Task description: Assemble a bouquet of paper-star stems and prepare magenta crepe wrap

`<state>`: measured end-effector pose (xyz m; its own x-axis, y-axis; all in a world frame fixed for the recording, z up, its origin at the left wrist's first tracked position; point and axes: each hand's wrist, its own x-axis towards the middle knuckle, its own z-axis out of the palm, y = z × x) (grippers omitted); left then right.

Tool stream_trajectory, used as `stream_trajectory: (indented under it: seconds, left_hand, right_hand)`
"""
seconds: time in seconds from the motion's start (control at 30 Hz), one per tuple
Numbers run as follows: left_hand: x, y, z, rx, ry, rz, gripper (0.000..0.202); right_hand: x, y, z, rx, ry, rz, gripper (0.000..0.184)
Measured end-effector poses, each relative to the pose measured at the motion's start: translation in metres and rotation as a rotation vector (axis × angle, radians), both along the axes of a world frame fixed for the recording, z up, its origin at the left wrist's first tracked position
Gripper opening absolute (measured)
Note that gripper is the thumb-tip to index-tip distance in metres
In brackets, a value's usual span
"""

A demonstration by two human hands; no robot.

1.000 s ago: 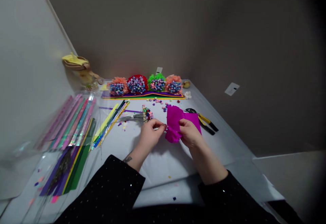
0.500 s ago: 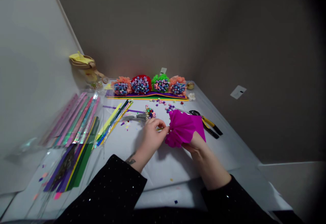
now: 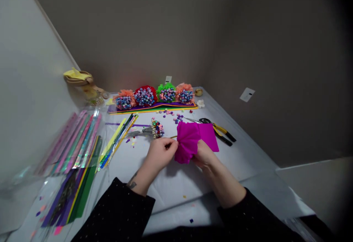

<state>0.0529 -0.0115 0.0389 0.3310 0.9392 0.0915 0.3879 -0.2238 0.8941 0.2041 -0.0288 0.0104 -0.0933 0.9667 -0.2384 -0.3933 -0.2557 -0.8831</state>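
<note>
Pale grey wall at upper left, dim taupe wall across top and right, small white paper label stuck on it, white-covered tabletop below, dark upper-right corner.

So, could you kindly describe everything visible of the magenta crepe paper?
The magenta crepe paper is a crinkled, matte sheet, gathered into pleats toward the left, fanning to a ruffled lower edge, with a flatter part at right. The left hand pinches its gathered end; the right hand touches it from behind.
</note>
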Motion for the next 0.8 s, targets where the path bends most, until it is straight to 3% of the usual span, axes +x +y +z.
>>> stream_trajectory:
  seconds: [0.3, 0.5, 0.7, 0.8]
  left_hand:
    - [-0.007, 0.01, -0.011, -0.289, -0.184, -0.032, 0.014]
    - [-0.011, 0.017, -0.015, -0.484, -0.357, 0.017, 0.018]
    - [-0.015, 0.017, -0.008, -0.592, -0.562, 0.061, 0.029]
    - [-0.017, 0.017, -0.006, -0.596, -0.596, 0.101, 0.029]
  right_hand:
    - [-0.009, 0.005, 0.002, 0.036, -0.132, -0.148, 0.022]
    - [0.007, 0.008, 0.0, 0.019, -0.206, -0.005, 0.019]
    - [0.024, 0.018, 0.004, 0.474, -0.762, 0.0, 0.022]
    - [0.025, 0.025, 0.002, 0.54, -0.827, 0.07, 0.029]
